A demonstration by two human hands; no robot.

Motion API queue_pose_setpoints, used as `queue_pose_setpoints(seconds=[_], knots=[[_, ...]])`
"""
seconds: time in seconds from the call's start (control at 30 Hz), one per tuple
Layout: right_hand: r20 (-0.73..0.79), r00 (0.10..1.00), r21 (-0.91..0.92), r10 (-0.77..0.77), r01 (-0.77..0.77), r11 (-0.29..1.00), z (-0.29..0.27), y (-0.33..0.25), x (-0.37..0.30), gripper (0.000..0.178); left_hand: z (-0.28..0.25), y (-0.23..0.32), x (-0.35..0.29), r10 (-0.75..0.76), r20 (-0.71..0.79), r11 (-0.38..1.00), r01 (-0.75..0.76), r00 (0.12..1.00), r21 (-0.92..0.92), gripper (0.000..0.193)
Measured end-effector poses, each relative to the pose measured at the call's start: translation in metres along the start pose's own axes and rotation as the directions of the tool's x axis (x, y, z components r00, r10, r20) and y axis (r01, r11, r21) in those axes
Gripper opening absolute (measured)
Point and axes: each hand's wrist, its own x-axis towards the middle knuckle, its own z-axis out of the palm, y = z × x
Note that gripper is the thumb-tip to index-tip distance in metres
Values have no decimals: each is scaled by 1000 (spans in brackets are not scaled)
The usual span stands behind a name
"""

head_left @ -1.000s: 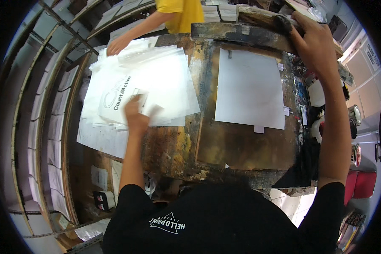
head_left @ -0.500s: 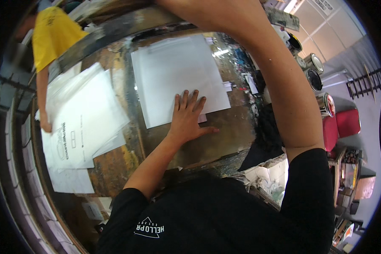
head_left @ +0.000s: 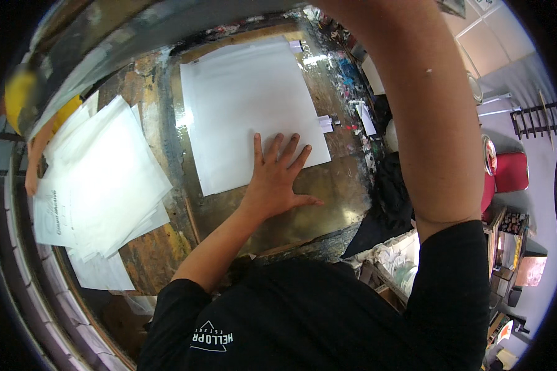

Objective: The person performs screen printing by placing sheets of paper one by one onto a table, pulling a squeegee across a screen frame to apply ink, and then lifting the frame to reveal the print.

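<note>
My left hand (head_left: 273, 182) lies flat with spread fingers on the lower edge of a smooth white sheet (head_left: 247, 93); its thumb reaches onto the board. The sheet lies on a worn, shiny brown board (head_left: 291, 229), with small pale tabs (head_left: 325, 124) at its right edge. My right arm (head_left: 436, 117) stretches up past the upper edge, so the right hand is out of sight. A large greyish framed panel (head_left: 111, 55) slants across the upper left, above the table.
Loosely stacked white printed sheets (head_left: 105, 179) lie on the paint-stained table at left. Beyond them is a co-worker's hand (head_left: 32, 182), the body partly hidden by the panel. Black cloth (head_left: 384, 216) lies at right, near a red chair (head_left: 512, 170). Shelving rails (head_left: 28, 272) run along the left.
The greyish panel has come into view at the upper left and covers much of the co-worker's yellow shirt. My left hand stays spread on the sheet. My right hand remains out of sight.
</note>
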Motion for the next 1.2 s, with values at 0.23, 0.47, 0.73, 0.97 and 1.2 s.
queue_pose_setpoints(seconds=[0.23,0.47,0.73,0.97,1.2], knots=[[257,966,-96,-1,26,995,-5,-8,11,70,-25,-9,-9,-69,-151,991,50,986,-122,121],[196,963,-20,-184,192,981,58,12,-84,44,-177,-63,-124,-662,-472,319,-350,583,-881,132],[354,926,-15,-134,149,989,184,35,-152,60,-45,-56,-191,-728,-295,670,551,618,-498,120],[122,985,-297,-119,151,943,333,116,-36,50,-31,-71,-197,-603,-381,797,512,701,-320,129],[242,968,-261,-65,130,957,350,113,-46,50,-34,-68,-196,-644,-333,763,544,689,-350,130]])
